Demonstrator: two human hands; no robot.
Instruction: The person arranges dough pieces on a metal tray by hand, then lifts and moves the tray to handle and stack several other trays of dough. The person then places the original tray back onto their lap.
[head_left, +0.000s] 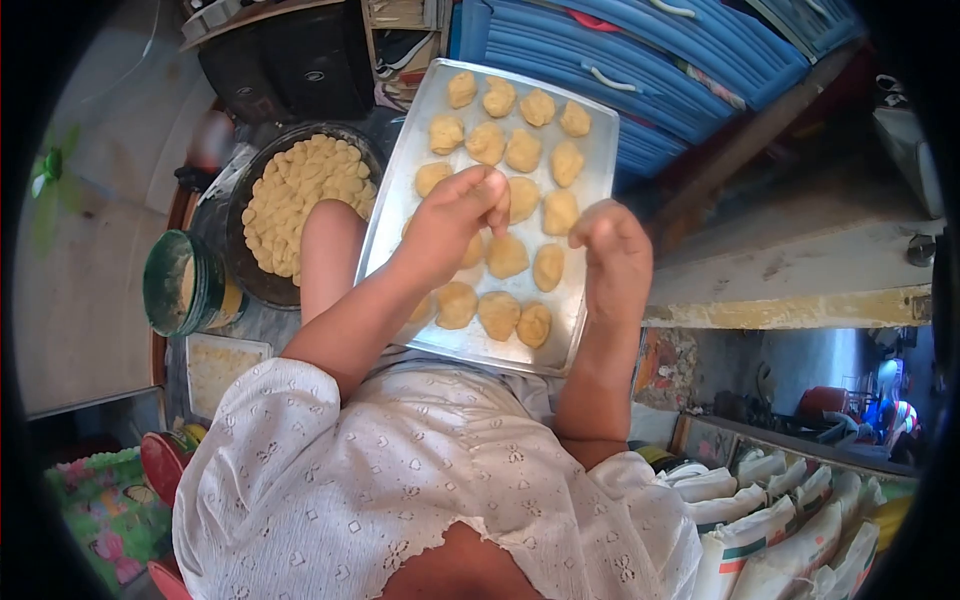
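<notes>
A metal baking tray point(590, 330) rests on my lap, tilted a little, with rows of rough yellow dough lumps point(523, 150) on it. Above its middle is my left hand point(462, 212), fingers curled and pressed together in a pinch. Whatever they hold, if anything, is hidden. My right hand point(614, 250) hovers at the tray's right edge with its fingers curled in, slightly blurred, and I cannot make out anything in them. Some dough lumps lie hidden beneath my left hand and forearm.
On the left, a wide dark basin point(238, 225) is heaped with small dough pieces point(305, 200). Beside it stand a green bucket point(178, 285) and a shallow white tray point(222, 368). Blue drawers point(560, 70) rise behind; a wooden ledge point(780, 308) and several white packets point(770, 530) are at right.
</notes>
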